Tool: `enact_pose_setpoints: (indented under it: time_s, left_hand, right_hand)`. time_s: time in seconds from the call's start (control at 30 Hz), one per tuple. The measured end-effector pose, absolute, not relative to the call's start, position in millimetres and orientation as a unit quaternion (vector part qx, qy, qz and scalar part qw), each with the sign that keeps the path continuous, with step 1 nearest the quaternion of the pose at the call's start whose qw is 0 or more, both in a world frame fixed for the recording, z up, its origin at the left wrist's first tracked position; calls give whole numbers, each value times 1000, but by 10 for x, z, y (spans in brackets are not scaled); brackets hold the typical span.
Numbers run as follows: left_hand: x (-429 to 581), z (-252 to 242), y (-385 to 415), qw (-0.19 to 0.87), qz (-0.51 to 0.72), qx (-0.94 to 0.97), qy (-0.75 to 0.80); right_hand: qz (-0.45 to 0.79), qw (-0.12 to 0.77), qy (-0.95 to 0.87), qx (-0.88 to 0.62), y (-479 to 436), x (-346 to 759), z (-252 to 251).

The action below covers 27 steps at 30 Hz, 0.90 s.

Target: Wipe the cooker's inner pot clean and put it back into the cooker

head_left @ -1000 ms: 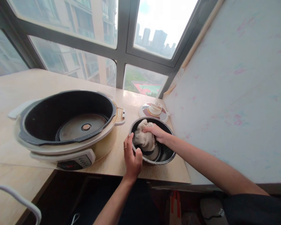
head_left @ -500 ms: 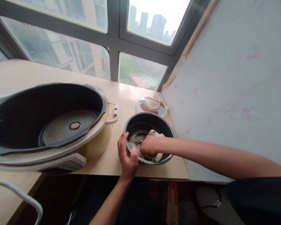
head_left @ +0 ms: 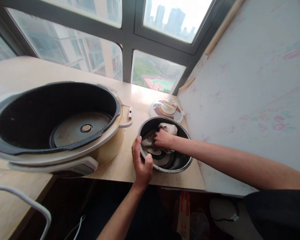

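A black inner pot stands on the wooden counter near its right end. My left hand grips the pot's left rim, with the thumb at the front and the fingers against the outer side. Inside the pot, my right hand is closed on a whitish, stained cloth and presses it toward the bottom. Part of the cloth bunches up behind the hand and part lies to its left. My right fingertips are hidden in its folds.
A large open electric cooker stands on the counter to the left. Behind the pot lies a round lid, near the papered wall and window. A white cord runs at lower left. A paper bag stands below the counter.
My right hand has moved the cloth toward the back left inside the pot, baring the front of its bottom. My left hand still holds the rim. The whole view has shifted slightly.
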State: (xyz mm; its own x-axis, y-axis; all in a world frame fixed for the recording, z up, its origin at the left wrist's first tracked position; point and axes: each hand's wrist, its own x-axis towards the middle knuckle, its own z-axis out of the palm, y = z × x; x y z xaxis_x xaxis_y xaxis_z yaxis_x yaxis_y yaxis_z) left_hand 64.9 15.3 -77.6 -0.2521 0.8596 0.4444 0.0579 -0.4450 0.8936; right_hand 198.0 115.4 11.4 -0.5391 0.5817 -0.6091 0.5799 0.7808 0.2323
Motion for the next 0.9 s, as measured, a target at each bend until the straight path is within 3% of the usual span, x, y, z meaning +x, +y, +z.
enact_pose_setpoints:
  time_s: [0.4,0.7,0.9]
  left_hand:
    - [731,-767,91,294,663,522,448]
    - [752,-718,39,310,656,512,460]
    - [763,-733,48,309,661,513,452]
  right_hand:
    - [-129,277,816,491,1187,1845,139]
    - [-350,346,624,607,1095,1743,205]
    - [-456,324,561,610,1233,1918,37]
